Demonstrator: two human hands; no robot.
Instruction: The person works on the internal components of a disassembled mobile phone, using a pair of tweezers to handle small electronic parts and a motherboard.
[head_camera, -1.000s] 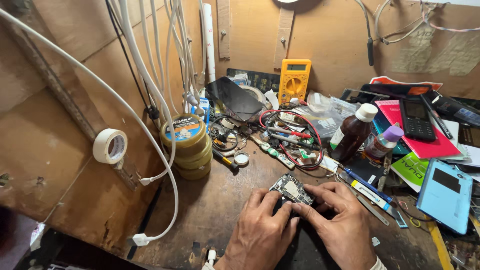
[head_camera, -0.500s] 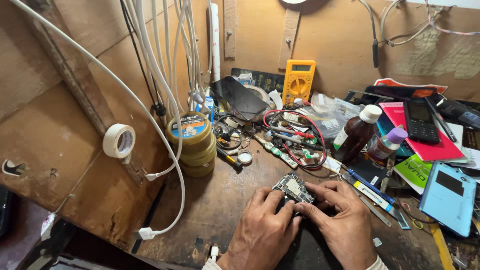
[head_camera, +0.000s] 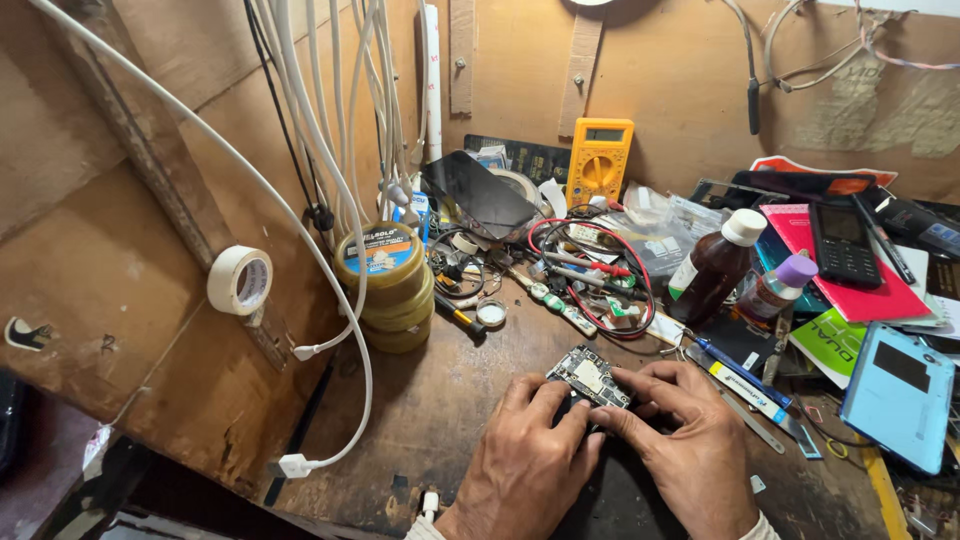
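A small circuit board (head_camera: 588, 375) sits low on the wooden workbench (head_camera: 430, 420), just in front of the person, held between both hands. Its long axis runs on a slant, from upper left near the tangle of wires down toward the lower right, and its face with the metal shields is turned up toward the camera.

The left hand (head_camera: 525, 465) lies palm down, knuckles up, fingers reaching forward and curled against the board's left and near edge. The right hand (head_camera: 690, 450) comes in from the right, also palm down, its fingers bent so the tips press the board's right edge. Both hands pinch the board from opposite sides, fingertips nearly meeting beneath it.

Beyond the board lie red and black wires (head_camera: 590, 275), a yellow meter (head_camera: 598, 160) against the wall, a stack of round tins (head_camera: 385, 285) to the left, and a brown bottle (head_camera: 715, 265) to the right.
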